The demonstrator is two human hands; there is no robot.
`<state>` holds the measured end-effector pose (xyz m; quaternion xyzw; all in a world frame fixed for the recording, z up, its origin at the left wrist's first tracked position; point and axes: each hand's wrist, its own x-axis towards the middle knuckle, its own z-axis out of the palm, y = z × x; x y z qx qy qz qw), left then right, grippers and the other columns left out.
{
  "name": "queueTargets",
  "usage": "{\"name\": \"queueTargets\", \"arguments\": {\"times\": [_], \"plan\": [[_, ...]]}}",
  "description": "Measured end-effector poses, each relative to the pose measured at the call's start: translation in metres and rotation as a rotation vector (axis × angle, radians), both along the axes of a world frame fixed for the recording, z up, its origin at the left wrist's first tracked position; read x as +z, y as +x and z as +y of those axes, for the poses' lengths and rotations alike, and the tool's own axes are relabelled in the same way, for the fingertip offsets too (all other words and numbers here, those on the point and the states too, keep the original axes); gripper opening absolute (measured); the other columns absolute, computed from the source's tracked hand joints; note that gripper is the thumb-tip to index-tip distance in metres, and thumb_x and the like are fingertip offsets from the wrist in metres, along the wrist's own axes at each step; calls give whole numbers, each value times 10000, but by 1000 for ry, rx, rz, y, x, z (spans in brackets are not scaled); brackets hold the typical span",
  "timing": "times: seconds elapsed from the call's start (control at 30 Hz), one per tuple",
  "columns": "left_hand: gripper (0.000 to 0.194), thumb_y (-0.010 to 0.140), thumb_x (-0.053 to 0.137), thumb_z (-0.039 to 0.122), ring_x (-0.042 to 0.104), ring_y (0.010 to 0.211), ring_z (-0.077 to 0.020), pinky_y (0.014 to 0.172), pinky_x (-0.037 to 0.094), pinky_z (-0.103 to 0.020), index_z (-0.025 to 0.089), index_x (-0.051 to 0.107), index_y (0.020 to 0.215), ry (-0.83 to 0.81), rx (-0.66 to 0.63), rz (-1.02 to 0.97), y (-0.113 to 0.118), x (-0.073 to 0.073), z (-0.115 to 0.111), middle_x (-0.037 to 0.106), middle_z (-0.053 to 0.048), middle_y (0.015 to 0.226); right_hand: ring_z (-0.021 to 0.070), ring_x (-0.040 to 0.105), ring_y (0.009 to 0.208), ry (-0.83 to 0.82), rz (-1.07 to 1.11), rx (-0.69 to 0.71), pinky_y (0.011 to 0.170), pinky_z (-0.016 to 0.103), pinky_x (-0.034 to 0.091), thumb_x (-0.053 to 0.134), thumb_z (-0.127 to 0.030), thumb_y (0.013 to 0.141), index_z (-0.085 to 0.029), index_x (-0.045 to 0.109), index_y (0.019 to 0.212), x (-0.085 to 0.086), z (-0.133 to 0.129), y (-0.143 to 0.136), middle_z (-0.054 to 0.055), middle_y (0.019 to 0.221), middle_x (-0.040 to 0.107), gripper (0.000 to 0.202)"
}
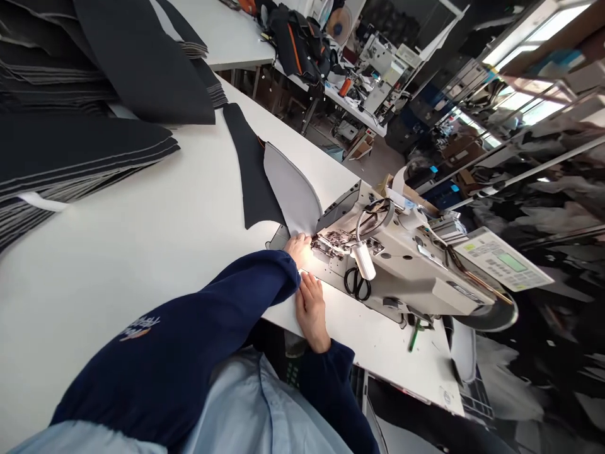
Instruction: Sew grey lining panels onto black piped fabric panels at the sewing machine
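Lengthwise, grey fabric piece [293, 189] away from left hand [299, 247].

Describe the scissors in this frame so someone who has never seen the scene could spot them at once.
Start at the pale sewing machine on the white table. On its bed, right of the person's right hand, lie the scissors, just below a white cylindrical lamp head. Their two black loop handles mark them out from the surrounding metal parts.

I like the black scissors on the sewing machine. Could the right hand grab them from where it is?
Probably yes. The right hand rests flat on the table beside the sewing machine, and the scissors lie just past its fingertips on the machine bed, with nothing between them.
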<state>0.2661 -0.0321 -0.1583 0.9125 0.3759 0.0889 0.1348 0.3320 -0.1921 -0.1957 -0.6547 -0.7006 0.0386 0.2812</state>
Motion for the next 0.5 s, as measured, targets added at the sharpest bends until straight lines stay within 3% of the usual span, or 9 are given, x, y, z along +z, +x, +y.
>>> {"name": "queueTargets", "arguments": {"times": [0.1, 0.17, 0.33, 0.43, 0.5], "plan": [[353, 892, 362, 68, 510, 1048, -298, 781, 452, -372, 84, 712, 936, -15, -11, 5, -12, 5, -1, 597, -177, 1038, 255, 483, 1314, 7, 196, -44, 1133, 543, 342, 368, -264, 983, -176, 612, 1252, 4, -5, -1, 120, 1344, 572, 374], [300, 864, 415, 50, 514, 1030, -283, 782, 454, -357, 101, 703, 930, -24, -26, 18, -32, 9, -6, 593, -162, 1019, 244, 498, 1302, -2, 420, -130, 1127, 498, 375, 395, -344, 978, -167, 600, 1268, 8, -10, -5, 114, 1359, 561, 396], [340, 855, 403, 65, 522, 953, -225, 850, 451, -337, 176, 676, 1025, -35, -105, 6, -118, 24, -43, 574, -103, 978, 253, 623, 1139, -114, 1265, -295, 930, 451, 546, 580, -441, 879, -181, 539, 1274, 24, 0, -22, 129, 1335, 571, 475], [412, 892, 329, 112, 540, 950, -195, 874, 457, -305, 225, 646, 1129, -86, -105, -95, -161, 36, -72, 565, -76, 974, 193, 699, 862, -281, 1604, -260, 824, 386, 580, 634, -400, 833, -185, 589, 1065, 36, 32, -26, 62, 1008, 704, 319], [425, 902, 293, 128, 561, 950, -174, 875, 462, -283, 234, 640, 1123, -120, -94, -146, -175, 42, -88, 579, -69, 989, 158, 678, 695, -417, 1688, -237, 738, 337, 588, 574, -389, 868, -184, 593, 910, 46, 57, -29, 6, 766, 689, 211]]}}
